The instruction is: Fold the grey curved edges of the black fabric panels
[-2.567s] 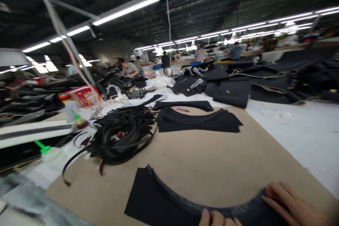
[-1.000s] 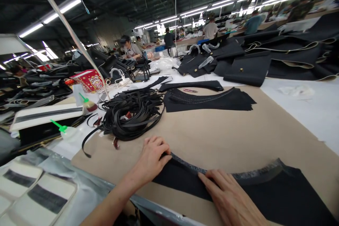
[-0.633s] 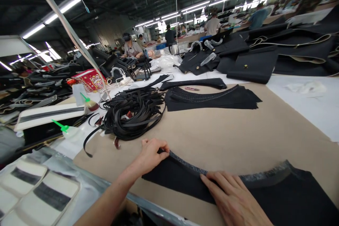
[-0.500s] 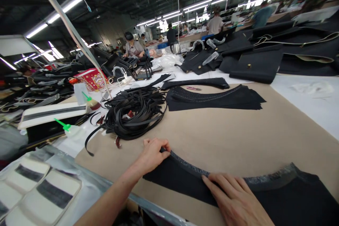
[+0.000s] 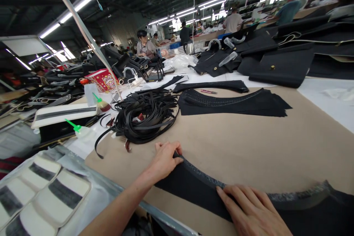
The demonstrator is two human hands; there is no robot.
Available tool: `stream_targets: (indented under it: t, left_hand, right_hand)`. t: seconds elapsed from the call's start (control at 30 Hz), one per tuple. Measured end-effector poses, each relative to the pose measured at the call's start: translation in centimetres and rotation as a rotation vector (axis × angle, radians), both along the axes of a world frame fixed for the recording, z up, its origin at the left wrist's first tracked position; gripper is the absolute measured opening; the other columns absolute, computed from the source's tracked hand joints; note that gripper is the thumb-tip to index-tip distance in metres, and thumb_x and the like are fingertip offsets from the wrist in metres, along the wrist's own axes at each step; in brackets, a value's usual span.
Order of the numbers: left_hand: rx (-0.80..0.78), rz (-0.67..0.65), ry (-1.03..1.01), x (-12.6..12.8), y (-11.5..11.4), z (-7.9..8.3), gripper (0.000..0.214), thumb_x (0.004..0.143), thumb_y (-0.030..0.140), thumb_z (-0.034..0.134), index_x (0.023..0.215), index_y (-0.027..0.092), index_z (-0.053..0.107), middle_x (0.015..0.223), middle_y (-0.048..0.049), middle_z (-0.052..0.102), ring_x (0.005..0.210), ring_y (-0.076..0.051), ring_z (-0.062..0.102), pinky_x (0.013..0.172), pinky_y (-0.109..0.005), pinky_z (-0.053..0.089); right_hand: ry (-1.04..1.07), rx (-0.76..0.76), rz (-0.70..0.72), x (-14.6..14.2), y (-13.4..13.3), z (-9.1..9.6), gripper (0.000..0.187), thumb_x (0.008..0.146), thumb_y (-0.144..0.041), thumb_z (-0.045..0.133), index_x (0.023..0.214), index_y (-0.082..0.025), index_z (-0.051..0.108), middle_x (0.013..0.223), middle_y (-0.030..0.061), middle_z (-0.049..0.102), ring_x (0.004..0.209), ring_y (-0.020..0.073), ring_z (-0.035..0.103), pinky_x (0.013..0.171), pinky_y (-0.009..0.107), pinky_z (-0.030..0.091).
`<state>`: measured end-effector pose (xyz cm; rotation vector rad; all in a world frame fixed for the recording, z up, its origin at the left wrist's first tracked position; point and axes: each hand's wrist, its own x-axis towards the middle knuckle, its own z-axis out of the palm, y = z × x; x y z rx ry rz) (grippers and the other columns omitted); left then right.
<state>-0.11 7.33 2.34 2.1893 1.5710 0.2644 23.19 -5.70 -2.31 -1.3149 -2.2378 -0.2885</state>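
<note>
Pressing strip onto curved panel edge at bench front: left hand pinching strip end, right hand flat, fingers spread. Probably calls for same pressure further right.

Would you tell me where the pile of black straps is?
In the head view, the straps lie left of centre on the brown board, just beyond the left hand and left of the stacked black pieces.

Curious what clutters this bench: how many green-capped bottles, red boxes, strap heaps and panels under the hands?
Green-capped bottles: 2
Red box: 1
Heap of black straps: 1
Curved black panel: 1
Total: 5
</note>
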Motion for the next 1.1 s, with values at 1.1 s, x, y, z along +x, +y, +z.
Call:
stream_targets:
  t: [1.1]
  left_hand:
    - [0.033, 0.189, -0.330, -1.6, 0.9, -1.7, 0.023, 0.068, 0.010, 0.064, 0.087, 0.019, 0.055, 0.074, 0.0041, 0.056, 0.071, -0.012, 0.052, 0.067, -0.026, 0.042]
  right_hand:
    - [-0.094, 0.016, -0.022, -5.8, 2.5, -0.2, 0.053, 0.065, -0.014, 0.058, 0.118, -0.011, 0.058, 0.096, 0.0037, 0.064, 0.084, 0.0204, 0.051, 0.074, 0.037, 0.041]
